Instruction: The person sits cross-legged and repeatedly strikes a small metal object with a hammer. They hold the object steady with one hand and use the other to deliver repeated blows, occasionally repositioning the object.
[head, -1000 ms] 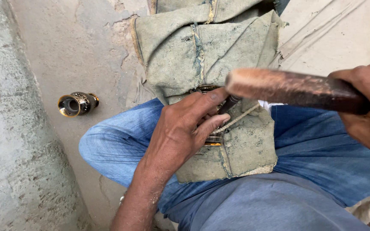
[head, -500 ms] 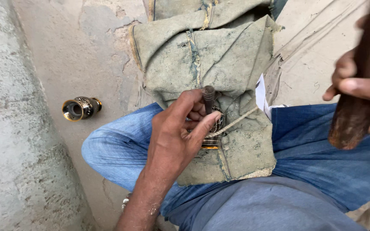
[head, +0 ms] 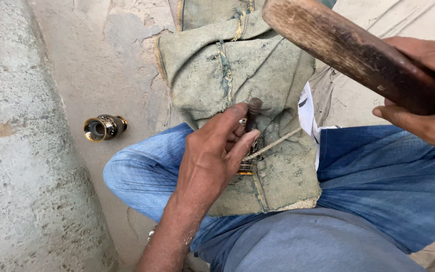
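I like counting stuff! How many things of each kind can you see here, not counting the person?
Wooden mallet, gripped in the right hand: 1
Dark metal punch, pinched by the left hand: 1
Folded green cloth pad: 1
Gold-and-black ring piece on the floor: 1
Thin rope: 1
Total: 5

head cam, steep down, close over lap (head: 328,201)

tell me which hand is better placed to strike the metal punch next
Right, most likely. The right hand grips the wooden mallet raised above the punch, while the left hand is wrapped around the punch on the cloth pad.
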Demonstrator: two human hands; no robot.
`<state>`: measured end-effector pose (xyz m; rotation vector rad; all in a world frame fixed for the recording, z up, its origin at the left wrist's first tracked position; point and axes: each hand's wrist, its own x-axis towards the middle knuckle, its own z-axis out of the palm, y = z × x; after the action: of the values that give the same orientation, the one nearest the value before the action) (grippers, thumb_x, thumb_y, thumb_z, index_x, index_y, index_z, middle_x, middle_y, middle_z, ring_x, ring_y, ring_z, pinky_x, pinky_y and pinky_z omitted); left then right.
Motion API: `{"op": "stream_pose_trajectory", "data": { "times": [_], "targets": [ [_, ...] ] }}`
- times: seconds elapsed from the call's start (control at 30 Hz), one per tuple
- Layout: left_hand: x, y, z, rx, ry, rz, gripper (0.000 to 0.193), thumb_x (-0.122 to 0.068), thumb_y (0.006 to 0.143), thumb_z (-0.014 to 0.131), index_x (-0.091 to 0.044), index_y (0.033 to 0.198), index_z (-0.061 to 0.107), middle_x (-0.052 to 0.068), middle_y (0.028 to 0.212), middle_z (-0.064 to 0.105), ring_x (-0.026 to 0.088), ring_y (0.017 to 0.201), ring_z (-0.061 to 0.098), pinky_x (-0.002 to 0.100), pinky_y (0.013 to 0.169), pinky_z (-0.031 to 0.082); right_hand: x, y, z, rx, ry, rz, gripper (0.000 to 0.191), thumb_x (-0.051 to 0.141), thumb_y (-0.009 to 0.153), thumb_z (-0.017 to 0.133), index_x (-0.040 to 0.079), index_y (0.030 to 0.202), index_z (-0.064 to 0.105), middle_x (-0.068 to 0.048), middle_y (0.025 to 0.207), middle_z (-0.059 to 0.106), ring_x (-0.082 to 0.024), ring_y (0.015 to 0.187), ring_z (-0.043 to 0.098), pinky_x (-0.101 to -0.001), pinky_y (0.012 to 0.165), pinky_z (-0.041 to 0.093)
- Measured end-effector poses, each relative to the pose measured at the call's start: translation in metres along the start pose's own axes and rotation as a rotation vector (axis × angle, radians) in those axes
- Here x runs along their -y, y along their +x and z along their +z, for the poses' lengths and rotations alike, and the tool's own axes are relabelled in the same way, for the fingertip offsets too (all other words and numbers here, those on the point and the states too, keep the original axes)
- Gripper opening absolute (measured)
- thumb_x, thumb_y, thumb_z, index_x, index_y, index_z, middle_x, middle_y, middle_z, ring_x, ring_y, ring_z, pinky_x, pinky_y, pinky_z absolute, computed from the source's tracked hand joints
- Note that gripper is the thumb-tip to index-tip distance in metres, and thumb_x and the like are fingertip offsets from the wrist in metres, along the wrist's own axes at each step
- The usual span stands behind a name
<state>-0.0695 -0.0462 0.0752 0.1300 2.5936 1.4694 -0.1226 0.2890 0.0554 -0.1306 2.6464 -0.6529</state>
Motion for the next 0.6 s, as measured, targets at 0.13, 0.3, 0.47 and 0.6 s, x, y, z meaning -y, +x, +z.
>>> {"op": "stream_pose_trajectory", "data": {
  "times": [0.13,0.3,0.47,0.6],
  "targets": [
    [0.001,0.002,0.001,0.009,-0.014,0.024,0.042,-0.014,0.090,0.081,-0.007,0.128,0.063,0.008,0.097,0.072,0.016,0.082,0.076,0.027,0.070,0.064,-0.006,-0.009,-0.008,-0.001,-0.009,-0.066,0.081,0.005,0.076,0.084,0.007,0.151,0.054,-0.018,0.103,0.073,-0.026,0.085,0.076,-0.0381,0.082,0.066],
    [0.001,0.000,0.001,0.032,0.077,0.089,0.041,-0.015,0.090,0.081,-0.009,0.128,0.065,0.009,0.101,0.073,0.016,0.083,0.075,0.028,0.069,0.065,-0.006,-0.016,-0.017,0.032,-0.049,-0.335,0.069,0.005,0.077,0.080,0.009,0.143,0.059,-0.018,0.113,0.073,-0.022,0.085,0.076,-0.0328,0.069,0.065],
    [0.000,0.003,-0.001,0.024,0.006,0.046,0.042,-0.015,0.091,0.080,-0.009,0.130,0.064,0.008,0.099,0.072,0.015,0.082,0.075,0.027,0.071,0.067,-0.006,-0.014,-0.015,-0.028,0.061,-0.325,0.074,0.008,0.074,0.079,0.008,0.144,0.056,-0.016,0.110,0.073,-0.020,0.085,0.074,-0.0318,0.075,0.062],
    [0.000,0.004,-0.002,0.054,0.034,0.016,0.043,-0.015,0.091,0.081,-0.010,0.130,0.066,0.008,0.093,0.071,0.015,0.076,0.074,0.029,0.066,0.064,-0.019,-0.013,-0.009,0.133,0.009,-0.087,0.061,0.007,0.081,0.084,0.009,0.137,0.061,-0.013,0.092,0.067,-0.020,0.069,0.073,-0.0304,0.060,0.063]
  ]
}}
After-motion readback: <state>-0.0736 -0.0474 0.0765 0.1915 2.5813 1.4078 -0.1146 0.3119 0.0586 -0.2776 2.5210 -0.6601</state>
